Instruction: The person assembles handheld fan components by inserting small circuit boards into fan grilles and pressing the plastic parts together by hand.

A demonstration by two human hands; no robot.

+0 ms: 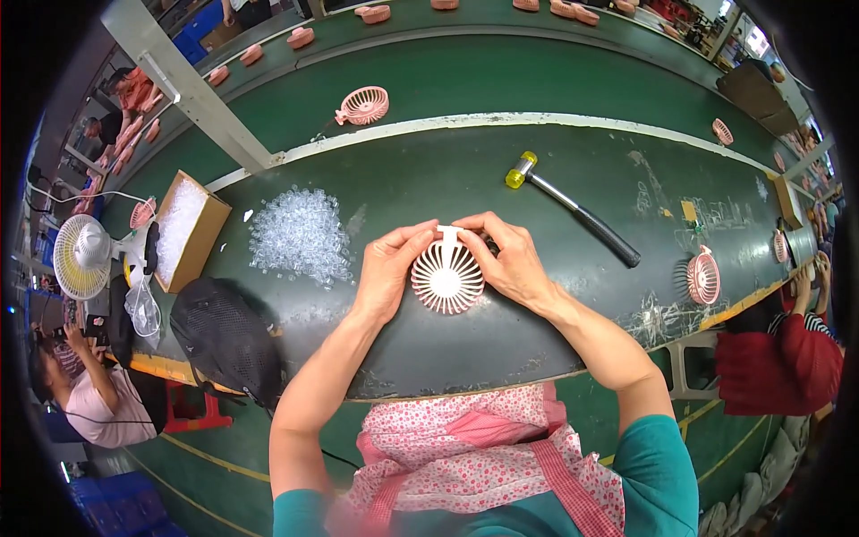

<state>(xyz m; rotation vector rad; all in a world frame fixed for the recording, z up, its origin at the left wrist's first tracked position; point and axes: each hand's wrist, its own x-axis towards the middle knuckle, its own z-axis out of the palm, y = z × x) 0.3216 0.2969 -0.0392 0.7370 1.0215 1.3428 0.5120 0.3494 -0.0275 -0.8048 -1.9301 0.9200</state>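
Above the near part of the dark green worktop [385, 358], I hold a small round fan housing [447, 277] with a slatted white grille and pinkish rim. My left hand [390, 268] pinches it at the upper left, by the short neck at its top. From the other side my right hand [508, 261] grips the same neck, thumb and fingers closed. Whatever lies under the fingertips is hidden. A pile of small clear plastic pieces [300, 234] lies to the left of my left hand. Up and to the right rests a mallet [577, 210] with yellow heads and a black grip.
A cardboard box [199, 228] of clear pieces, a black cap-like mesh item [224, 331] and a desk fan [82, 257] are at left. Another pink housing [703, 276] lies right. Beyond a pale rail [501, 118], a green conveyor [537, 76] carries pink housings. Co-workers sit on both sides.
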